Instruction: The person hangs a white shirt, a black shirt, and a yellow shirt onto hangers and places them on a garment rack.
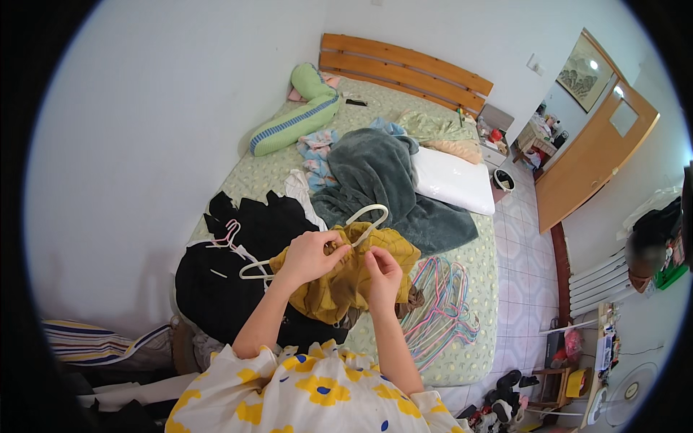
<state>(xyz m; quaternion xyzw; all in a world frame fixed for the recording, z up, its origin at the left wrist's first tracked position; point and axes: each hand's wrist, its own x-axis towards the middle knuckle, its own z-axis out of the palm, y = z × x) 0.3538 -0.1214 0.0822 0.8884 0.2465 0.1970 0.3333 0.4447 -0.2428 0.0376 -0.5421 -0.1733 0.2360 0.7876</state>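
Note:
A mustard-yellow garment (330, 292) hangs bunched on a white plastic hanger (377, 208), whose hook points up and away from me. The fingers of my left hand (314, 254) pinch the cloth near the base of the hook. My right hand (385, 270) has thumb and forefinger together at the garment's edge, just right of the hook. One white end of the hanger sticks out at the left. Black clothes (222, 292) lie on the bed to the left, with pink and white hangers (230, 234) on them. Several coloured hangers (441, 308) are piled at the right.
Beyond the garment, a grey blanket (373, 168), a white pillow (453, 179) and a long green pillow (298, 120) rest on the patterned bedsheet (476, 362). A wooden headboard (406, 67) stands at the far end. Shoes (506, 398) lie on the floor at lower right.

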